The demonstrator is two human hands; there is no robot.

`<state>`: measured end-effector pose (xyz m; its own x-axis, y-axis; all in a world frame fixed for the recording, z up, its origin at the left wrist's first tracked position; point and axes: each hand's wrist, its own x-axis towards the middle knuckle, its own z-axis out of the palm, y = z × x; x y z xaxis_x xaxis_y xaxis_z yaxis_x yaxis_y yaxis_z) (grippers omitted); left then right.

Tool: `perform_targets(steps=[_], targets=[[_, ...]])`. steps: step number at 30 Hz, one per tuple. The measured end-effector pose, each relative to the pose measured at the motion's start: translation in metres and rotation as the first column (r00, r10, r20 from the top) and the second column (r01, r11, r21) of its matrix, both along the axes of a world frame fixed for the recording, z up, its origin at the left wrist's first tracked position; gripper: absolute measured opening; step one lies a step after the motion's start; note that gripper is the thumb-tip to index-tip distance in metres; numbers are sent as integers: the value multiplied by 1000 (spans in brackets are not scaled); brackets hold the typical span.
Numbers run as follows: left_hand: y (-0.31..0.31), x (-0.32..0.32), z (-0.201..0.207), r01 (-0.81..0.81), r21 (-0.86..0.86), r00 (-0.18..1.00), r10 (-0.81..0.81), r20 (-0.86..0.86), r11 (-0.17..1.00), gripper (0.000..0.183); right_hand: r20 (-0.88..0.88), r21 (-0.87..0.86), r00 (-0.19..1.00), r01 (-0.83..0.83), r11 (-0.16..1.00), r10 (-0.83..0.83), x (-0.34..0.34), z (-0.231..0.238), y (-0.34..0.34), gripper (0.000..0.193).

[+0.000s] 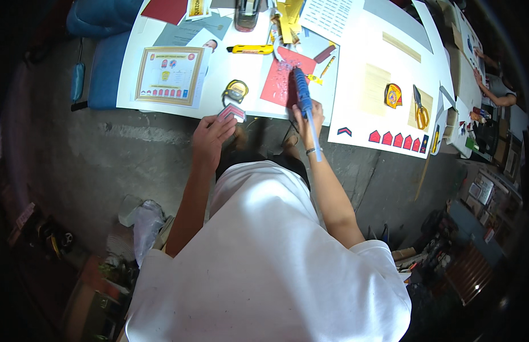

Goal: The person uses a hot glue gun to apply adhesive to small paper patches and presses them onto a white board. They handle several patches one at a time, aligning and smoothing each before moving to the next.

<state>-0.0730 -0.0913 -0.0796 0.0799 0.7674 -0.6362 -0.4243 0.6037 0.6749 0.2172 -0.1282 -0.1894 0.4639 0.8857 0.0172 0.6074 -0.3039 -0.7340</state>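
Note:
Pinched in the fingers of my left hand (210, 137) is a small chevron-shaped cutout (232, 113) in red, white and dark colours, held at the table's front edge. My right hand (309, 122) is wrapped round a blue glue gun (301, 85); a pale glue stick (315, 134) sticks out of its back end. The gun's front end is over a red sheet (273, 85) strewn with clear strings and blobs. Just beyond my left hand lies a yellow and black tape measure (236, 90). Farther back is a yellow utility knife (250, 49).
At left lies a gold-bordered printed sheet (140, 85). On the right, a white board (358, 108) carries scissors (420, 108), a red and yellow badge (393, 96), a chevron (344, 131) and several red cutouts (398, 139). Blue seats (108, 71) stand left; another person (498, 94) sits far right.

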Motion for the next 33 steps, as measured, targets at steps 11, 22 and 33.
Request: perform_targets(steps=[11, 22, 33], targets=[[41, -26, -10, 74, 11, 987, -75, 145, 997, 10, -88, -210, 987, 112, 971, -133, -20, 26, -35, 33], [50, 5, 10, 59, 133, 987, -78, 143, 989, 10, -734, -264, 607, 156, 952, -303, -18, 111, -43, 22], [41, 53, 52, 83, 72, 996, -84, 4, 994, 6, -820, -10, 569, -137, 991, 70, -22, 218, -39, 28]])
